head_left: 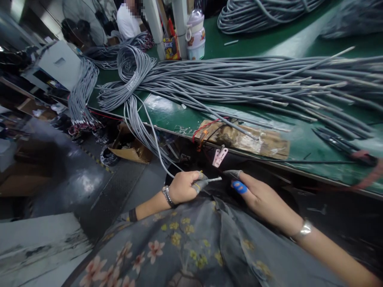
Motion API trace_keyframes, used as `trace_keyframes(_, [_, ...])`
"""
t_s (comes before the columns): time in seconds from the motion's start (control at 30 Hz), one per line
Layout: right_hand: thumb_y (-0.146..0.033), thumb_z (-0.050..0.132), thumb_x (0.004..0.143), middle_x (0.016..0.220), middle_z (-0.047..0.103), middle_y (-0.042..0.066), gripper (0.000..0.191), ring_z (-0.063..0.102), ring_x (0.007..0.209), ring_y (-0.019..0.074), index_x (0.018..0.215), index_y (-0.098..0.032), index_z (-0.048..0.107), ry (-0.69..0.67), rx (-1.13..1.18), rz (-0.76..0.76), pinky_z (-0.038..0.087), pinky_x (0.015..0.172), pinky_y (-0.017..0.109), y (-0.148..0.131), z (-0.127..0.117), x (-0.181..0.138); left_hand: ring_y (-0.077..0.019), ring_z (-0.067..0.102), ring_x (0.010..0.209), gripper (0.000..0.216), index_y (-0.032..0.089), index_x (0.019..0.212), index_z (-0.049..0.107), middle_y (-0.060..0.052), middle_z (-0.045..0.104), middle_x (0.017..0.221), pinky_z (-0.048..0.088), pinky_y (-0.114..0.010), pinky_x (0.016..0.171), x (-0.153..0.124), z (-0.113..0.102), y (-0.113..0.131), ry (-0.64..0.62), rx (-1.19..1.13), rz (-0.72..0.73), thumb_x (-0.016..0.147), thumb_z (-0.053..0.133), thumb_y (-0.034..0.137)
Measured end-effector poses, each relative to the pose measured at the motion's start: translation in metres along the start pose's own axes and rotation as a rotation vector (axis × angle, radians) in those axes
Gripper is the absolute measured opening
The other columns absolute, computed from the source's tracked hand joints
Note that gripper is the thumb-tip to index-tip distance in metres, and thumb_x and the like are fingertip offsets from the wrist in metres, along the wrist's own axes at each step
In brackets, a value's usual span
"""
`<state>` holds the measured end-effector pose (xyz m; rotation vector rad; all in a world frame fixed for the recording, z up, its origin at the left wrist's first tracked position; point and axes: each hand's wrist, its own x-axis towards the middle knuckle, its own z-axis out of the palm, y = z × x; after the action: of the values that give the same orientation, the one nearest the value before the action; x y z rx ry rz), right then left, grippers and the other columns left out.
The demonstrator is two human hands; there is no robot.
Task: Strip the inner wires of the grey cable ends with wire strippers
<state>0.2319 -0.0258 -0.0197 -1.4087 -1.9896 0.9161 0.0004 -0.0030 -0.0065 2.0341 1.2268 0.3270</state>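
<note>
Wearing floral-print garment [176,247] at six o'clock. Pinching grey cable end [214,179] between thumb and finger of left hand [182,187], just below centre, also at six; aiming it toward three. Bending right hand [260,199] near it at four o'clock, wearing blue wrap [239,187] on one digit; being unable to tell whether pinching anything there. Showing pink clothespin [222,156] hanging by edge of green table [254,48], four o'clock. Next out, showing wooden board [273,144] lying at three, with pliers [335,140] lying farther along at three. Showing cardboard box [136,151] sitting lower down at nine. Showing long grey cable bundle [185,81] stretching across table from ten to two, looping at eleven, dangling over edge at ten. Beyond that, showing lidded bottle [196,42] standing at twelve, cable coil [257,14] lying at one. Farthest, showing white-shirted person [127,22] and fan [83,26], both around eleven.
</note>
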Motion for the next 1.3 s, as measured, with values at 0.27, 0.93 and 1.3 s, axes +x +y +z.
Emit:
trace_keyframes(0.27, [-0.032,0.042,0.091,0.064,0.055,0.007,0.031,0.046,0.059,0.0198,0.066,-0.02,0.056,0.223,-0.649,-0.239,0.029,0.056,0.033,-0.013,-0.009,-0.005,-0.0112,0.06,0.065,0.013,0.016,0.082,0.068,-0.001,0.07,0.074,0.045,-0.02,0.063,0.002,-0.001,-0.001,0.005,-0.089,-0.06,0.079,0.058,0.023])
trace_keyframes(0.93, [-0.036,0.049,0.086,0.074,0.066,0.004,0.02,0.059,0.067,0.019,0.079,-0.022,0.061,0.098,0.156,-0.03,0.048,0.064,0.031,-0.01,0.016,-0.005,-0.0104,0.055,0.061,0.018,0.013,0.076,0.068,-0.001,0.066,0.067,0.042,-0.018,0.06,0.003,-0.005,0.008,-0.045,-0.175,-0.044,0.079,0.061,0.03])
trace_keyframes(1.3, [-0.024,0.048,0.088,0.069,0.063,0.004,0.017,0.057,0.063,0.017,0.074,-0.022,0.057,0.109,0.021,-0.433,0.046,0.061,0.03,-0.016,0.008,-0.01,-0.0062,0.04,0.052,0.015,0.013,0.064,0.054,0.005,0.049,0.054,0.033,-0.018,0.053,0.018,-0.012,-0.005,0.09,-0.363,-0.207,0.072,0.062,0.024])
